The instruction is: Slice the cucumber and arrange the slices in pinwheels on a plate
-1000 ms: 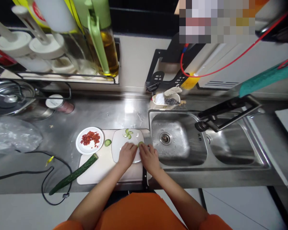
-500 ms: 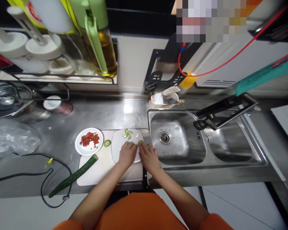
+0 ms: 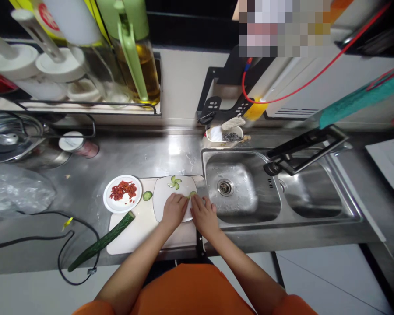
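Note:
On a white square plate (image 3: pixel 160 203) my two hands meet near its right side. My left hand (image 3: pixel 175 211) is closed, its fingertips against a small cucumber slice (image 3: pixel 193 193). From the other side my right hand (image 3: pixel 204 216) curls its fingers onto the same slice; the fingers partly hide it. Farther back on the plate, several thin cucumber slices (image 3: pixel 174 181) lie fanned out. Left of the plate, a cut cucumber piece (image 3: pixel 147 195) rests on the white cutting board (image 3: pixel 134 236). A long dark green cucumber (image 3: pixel 101 241) lies diagonally across the board's left edge.
A white round plate (image 3: pixel 107 202) of chopped red pieces overlaps the board's far left corner. To the right is a double steel sink (image 3: pixel 246 214) with a black faucet (image 3: pixel 292 151). A black cable (image 3: pixel 59 256) loops at the left; a spice jar (image 3: pixel 85 146) stands behind.
The view has shifted very slightly. Both hands stay at the same spot on the plate, with the cucumber slices little changed.

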Demonstrator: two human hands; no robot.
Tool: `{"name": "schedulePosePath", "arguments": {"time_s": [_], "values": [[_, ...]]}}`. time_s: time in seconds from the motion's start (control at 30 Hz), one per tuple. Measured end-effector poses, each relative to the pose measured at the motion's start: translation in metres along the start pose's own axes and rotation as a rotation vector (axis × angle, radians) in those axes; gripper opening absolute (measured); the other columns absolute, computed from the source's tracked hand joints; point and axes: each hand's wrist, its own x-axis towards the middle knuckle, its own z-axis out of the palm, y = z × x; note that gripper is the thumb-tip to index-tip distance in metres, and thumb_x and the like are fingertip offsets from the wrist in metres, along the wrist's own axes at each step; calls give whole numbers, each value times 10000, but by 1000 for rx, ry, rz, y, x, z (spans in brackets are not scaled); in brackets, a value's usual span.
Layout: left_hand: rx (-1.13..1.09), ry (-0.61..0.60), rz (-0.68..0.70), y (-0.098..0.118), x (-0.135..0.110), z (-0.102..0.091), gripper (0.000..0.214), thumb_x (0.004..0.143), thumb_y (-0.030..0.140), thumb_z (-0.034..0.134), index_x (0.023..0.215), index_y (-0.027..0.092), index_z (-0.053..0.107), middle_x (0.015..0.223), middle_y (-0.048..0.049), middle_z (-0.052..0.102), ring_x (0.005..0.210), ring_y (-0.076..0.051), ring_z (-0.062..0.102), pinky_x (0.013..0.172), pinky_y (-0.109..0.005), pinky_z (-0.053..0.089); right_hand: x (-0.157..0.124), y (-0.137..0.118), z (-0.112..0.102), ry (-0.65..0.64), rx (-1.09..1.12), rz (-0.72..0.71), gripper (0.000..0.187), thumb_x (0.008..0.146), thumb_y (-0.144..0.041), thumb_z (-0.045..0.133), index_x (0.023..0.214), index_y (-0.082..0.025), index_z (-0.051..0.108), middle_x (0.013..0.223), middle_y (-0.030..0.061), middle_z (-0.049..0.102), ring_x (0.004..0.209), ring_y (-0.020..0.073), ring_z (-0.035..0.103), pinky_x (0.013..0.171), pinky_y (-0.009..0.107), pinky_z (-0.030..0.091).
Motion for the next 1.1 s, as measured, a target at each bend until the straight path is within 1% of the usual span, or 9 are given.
{"name": "schedulePosePath", "arguments": {"time_s": [0.23,0.33,0.5,0.63,0.9,1.1], "values": [[-51,61,0,-7,-9,-7,184,894,232,468,873,190,647,829,-56,621,825,-181,513,738,-322,445,-3,-1,1,-4,-1,9,392,914,-234,414,1286,-162,515,1282,137,528,1128,293,398,840,408,336],[-56,39,3,-9,-9,-7,187,893,229,466,884,191,649,836,-57,625,820,-181,518,736,-327,451,1,0,1,-13,-10,-8,412,911,-189,394,1310,-165,492,1321,128,504,1134,296,387,832,407,337],[-55,2,14,-11,-6,-3,196,891,216,464,903,193,659,845,-59,632,825,-182,522,752,-340,454,8,1,5,-37,-17,-44,423,924,-215,379,1336,-179,468,1370,116,464,1159,310,374,852,428,338],[-46,0,8,-12,-8,2,211,895,223,459,892,194,668,865,-65,639,832,-184,525,758,-347,454,8,1,11,-62,-23,-70,430,914,-182,371,1332,-165,471,1363,130,468,1171,313,380,853,440,352],[-34,0,15,-14,-10,4,214,895,215,458,892,192,671,884,-71,638,826,-183,521,759,-349,451,6,-2,14,-104,-28,-50,471,888,-130,373,1353,-160,446,1384,158,436,1177,307,394,873,445,356],[-47,-4,16,-12,-9,2,218,894,211,455,886,193,672,879,-67,641,828,-182,526,770,-349,456,7,-7,10,-88,-57,-37,450,902,-143,359,1341,-134,458,1384,149,442,1176,309,383,847,431,356]]}}
